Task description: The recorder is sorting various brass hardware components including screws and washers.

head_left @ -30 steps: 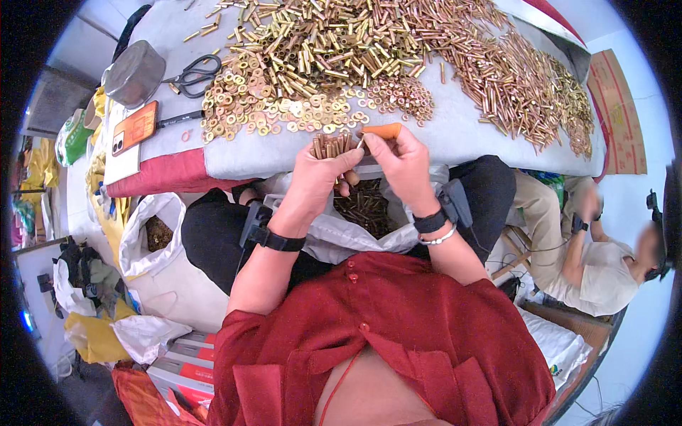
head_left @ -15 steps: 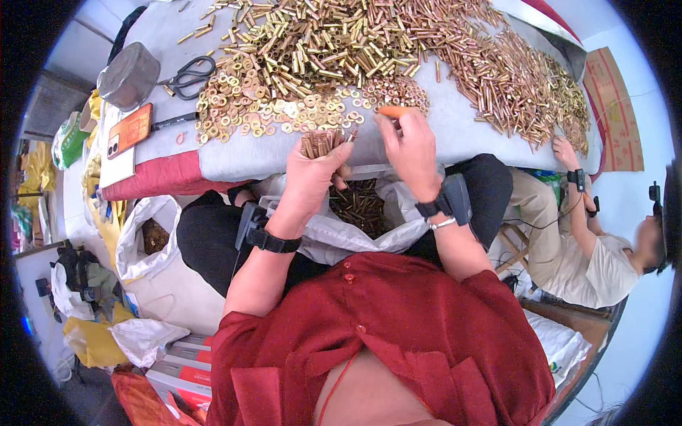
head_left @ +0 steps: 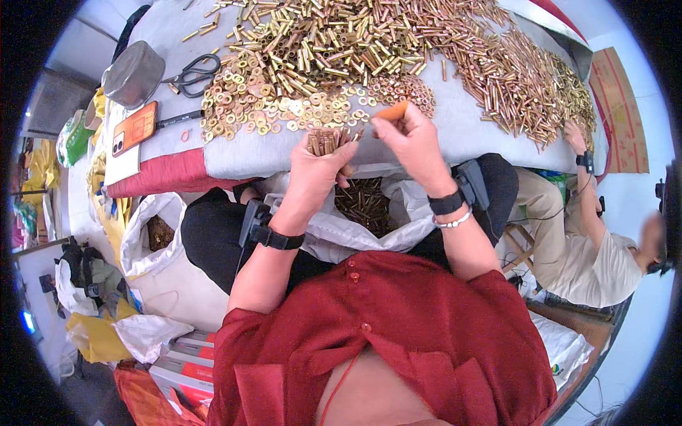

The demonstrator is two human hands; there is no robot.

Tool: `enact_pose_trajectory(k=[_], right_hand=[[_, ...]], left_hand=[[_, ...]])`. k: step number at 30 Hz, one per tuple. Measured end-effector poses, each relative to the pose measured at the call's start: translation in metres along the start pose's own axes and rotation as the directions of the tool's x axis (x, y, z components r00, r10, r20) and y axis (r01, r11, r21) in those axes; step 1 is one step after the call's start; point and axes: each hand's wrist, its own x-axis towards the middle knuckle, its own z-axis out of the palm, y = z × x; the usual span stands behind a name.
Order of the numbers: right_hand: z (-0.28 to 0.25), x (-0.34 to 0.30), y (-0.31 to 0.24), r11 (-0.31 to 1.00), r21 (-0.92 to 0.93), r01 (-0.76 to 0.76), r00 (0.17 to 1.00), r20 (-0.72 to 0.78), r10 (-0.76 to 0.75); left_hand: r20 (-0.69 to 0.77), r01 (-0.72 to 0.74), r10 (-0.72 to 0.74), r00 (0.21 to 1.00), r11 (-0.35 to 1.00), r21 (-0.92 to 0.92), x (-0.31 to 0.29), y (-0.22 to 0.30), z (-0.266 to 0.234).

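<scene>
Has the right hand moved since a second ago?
Yes: the right hand has shifted up and slightly right in the picture, closer to the small copper rings.

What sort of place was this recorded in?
Probably a small workshop handling metal parts by hand: brass-coloured tubes heaped on a cloth-covered table, flat metal rings, and an open white sack of metal pieces.

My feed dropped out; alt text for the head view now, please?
Left hand grips bundled metal tubes; the right hand, with an orange finger cover, is beside it. Ahead, the table bears heaped tubes, rings, scissors and a phone.
</scene>
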Motion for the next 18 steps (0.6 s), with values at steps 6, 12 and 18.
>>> enact_pose_trajectory(k=[6,12,18], right_hand=[[0.014,-0.026,-0.006,0.967,0.251,0.045,0.999,-0.014,-0.043],[0.002,-0.021,-0.006,0.998,0.006,0.07,0.992,0.101,-0.07],[-0.011,-0.012,-0.033,0.817,-0.555,0.159,0.969,0.247,-0.021]], left_hand=[[0.023,0.043,-0.046,0.999,0.993,0.111,-0.002,0.0,0.005],[0.043,-0.322,0.339,0.94,0.838,0.441,-0.001,-0.015,0.007],[0.035,-0.299,0.309,0.95,0.878,0.373,-0.007,-0.008,0.01]])
